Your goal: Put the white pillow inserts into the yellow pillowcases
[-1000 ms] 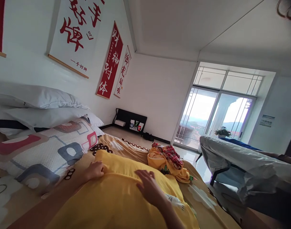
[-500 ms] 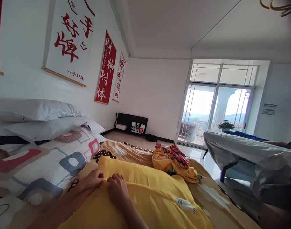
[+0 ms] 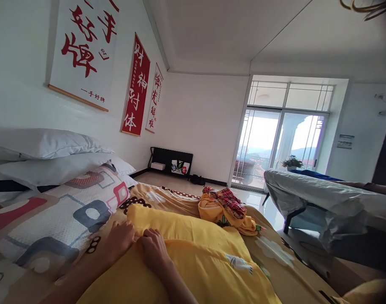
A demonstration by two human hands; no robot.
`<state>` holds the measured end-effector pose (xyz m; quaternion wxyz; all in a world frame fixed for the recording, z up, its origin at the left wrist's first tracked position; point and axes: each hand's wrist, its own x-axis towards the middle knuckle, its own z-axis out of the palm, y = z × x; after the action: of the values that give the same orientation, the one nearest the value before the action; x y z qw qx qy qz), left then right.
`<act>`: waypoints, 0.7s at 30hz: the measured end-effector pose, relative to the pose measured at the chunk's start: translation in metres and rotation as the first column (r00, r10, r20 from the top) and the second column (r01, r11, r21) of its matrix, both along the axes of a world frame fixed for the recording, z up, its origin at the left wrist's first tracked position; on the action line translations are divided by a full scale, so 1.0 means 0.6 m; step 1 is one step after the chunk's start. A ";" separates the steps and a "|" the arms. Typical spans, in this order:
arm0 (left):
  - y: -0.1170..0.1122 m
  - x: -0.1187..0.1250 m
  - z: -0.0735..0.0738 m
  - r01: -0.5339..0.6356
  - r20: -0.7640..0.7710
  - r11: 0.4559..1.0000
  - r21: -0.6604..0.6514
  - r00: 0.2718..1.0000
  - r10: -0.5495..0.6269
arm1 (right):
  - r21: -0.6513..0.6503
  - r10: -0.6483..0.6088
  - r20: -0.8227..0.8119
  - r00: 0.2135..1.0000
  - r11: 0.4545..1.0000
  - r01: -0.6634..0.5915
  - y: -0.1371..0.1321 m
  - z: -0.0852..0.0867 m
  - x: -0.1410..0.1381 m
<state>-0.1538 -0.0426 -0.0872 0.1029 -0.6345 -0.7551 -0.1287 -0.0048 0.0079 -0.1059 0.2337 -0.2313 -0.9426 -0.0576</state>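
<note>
White patterned pillow [image 3: 58,217] left of smooth yellow cloth [image 3: 195,270], which lies on tan printed sheet [image 3: 295,278]. Left hand [image 3: 120,238] at cloth's left edge, fingers curled, grip can't tell. Right hand [image 3: 154,247] adjacent, fingers bent together, grip can't tell; lay farther right a second ago. Beyond cloth, low black rack [image 3: 164,155] holds white box [image 3: 157,166], printed bag [image 3: 180,167]. Cloth's fold line runs rightward and nearer; long axis unclear, near end out of frame. Crumpled yellow and red-plaid fabric [image 3: 226,211] at cloth's far right.

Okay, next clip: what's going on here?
A person's left hand and right hand are close together at the far left part of a yellow cloth spread on a bed. Their fingers are bent near a fold; whether they pinch it is hard to tell. A patterned pillow lies to the left.
</note>
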 end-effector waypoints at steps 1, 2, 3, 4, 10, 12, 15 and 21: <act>-0.001 0.000 0.000 -0.020 -0.035 1.000 -0.006 0.999 0.020 | -0.003 0.000 -0.004 1.000 1.000 0.000 0.000 -0.001 0.000; 0.000 0.001 0.000 -0.038 -0.064 0.999 -0.011 0.997 0.037 | -0.006 0.001 -0.003 1.000 1.000 -0.001 0.000 -0.002 0.000; 0.000 0.001 0.000 -0.047 -0.087 0.999 -0.013 0.995 0.046 | -0.009 -0.001 0.001 1.000 1.000 0.001 0.000 -0.003 0.001; 0.001 0.003 0.001 -0.049 -0.107 0.999 -0.011 0.993 0.048 | -0.011 -0.003 0.006 1.000 1.000 0.003 0.001 -0.004 0.003; 0.010 0.004 0.005 -0.020 -0.168 0.996 0.084 0.985 0.034 | -0.008 -0.057 -0.030 0.998 0.998 0.057 0.026 0.009 0.068; 0.018 0.001 -0.001 0.055 -0.083 0.986 0.158 0.996 -0.042 | -0.053 -0.133 -0.070 0.989 0.990 0.130 0.040 0.016 0.108; 0.038 0.004 -0.018 0.169 0.123 0.963 0.211 0.973 -0.197 | -0.146 -0.238 -0.097 0.966 0.964 0.223 0.057 0.020 0.168; 0.086 0.032 -0.076 0.314 0.278 0.949 0.040 0.908 -0.313 | -0.282 -0.436 -0.023 0.900 0.866 0.412 0.087 -0.009 0.272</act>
<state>-0.1345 0.0089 -0.1328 -0.0289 -0.7230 -0.6508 -0.2301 0.1585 0.0600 -0.1113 0.2218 -0.4647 -0.8567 0.0318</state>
